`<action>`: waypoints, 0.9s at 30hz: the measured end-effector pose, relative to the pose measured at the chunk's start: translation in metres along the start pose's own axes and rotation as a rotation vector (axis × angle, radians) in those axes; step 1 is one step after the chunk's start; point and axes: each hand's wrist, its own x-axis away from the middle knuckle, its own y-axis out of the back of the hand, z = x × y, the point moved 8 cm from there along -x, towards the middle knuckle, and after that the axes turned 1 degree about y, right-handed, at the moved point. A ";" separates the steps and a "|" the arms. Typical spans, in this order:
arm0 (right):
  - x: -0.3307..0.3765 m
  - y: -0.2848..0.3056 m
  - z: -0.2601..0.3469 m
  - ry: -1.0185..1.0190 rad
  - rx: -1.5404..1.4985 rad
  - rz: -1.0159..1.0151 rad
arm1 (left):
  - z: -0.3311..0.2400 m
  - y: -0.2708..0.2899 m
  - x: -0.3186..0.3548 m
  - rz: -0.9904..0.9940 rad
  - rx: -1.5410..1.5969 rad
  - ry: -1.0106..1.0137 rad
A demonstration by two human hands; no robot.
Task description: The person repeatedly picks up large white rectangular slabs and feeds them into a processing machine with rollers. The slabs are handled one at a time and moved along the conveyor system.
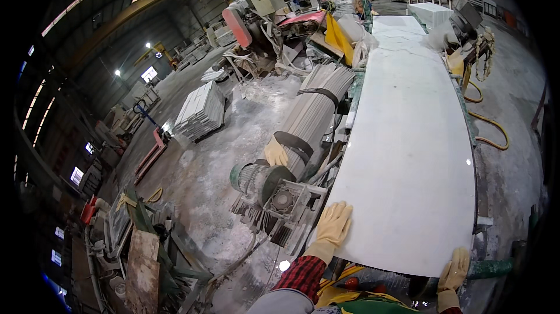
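A long white stone slab (408, 139) lies flat along a narrow conveyor-like machine bed and stretches away from me. Its wet-looking surface shines toward the far end. My left hand (333, 225), in a cream rubber glove with a red checked cuff, rests flat on the slab's near left corner, fingers stretched out. At the near right corner my right hand (455, 268), gloved alike, lies against the edge with its fingers extended. Its thumb side and underside are partly hidden. Both hands touch the slab; neither is wrapped around anything I can see.
Left of the slab stand a dusty electric motor (259, 180) and a ribbed bundle (318, 104) with a loose glove (275, 152). Further off are stacked stone slabs (200, 110) and a red pallet jack (153, 153). A yellow hose (493, 130) loops on the right. Scrap boards (143, 267) lean at lower left.
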 end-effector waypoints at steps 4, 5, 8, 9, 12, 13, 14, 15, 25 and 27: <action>0.002 0.001 0.000 -0.002 -0.014 -0.006 | 0.000 0.001 0.002 -0.021 -0.009 -0.009; 0.003 0.000 -0.001 -0.007 -0.018 -0.008 | 0.000 0.000 0.002 -0.014 -0.010 -0.007; 0.003 0.002 0.000 -0.022 -0.031 -0.008 | 0.002 -0.002 0.003 0.018 0.000 0.009; 0.003 0.003 0.001 -0.022 -0.032 -0.007 | 0.004 -0.005 0.005 0.035 0.010 0.020; 0.004 0.006 0.003 -0.020 -0.038 -0.008 | 0.005 -0.006 0.008 0.038 0.020 0.030; 0.004 0.007 0.004 -0.016 -0.042 -0.011 | 0.005 -0.006 0.008 0.031 0.021 0.029; 0.004 0.008 0.005 -0.011 -0.047 -0.013 | 0.006 -0.007 0.010 0.031 0.019 0.027; 0.004 0.007 0.005 -0.011 -0.043 -0.013 | 0.007 -0.008 0.011 0.030 0.017 0.026; 0.009 0.004 0.003 0.015 -0.051 -0.038 | 0.004 -0.003 0.014 0.004 -0.018 0.002; 0.010 0.005 0.003 0.014 -0.053 -0.044 | 0.003 -0.001 0.013 0.002 -0.016 -0.002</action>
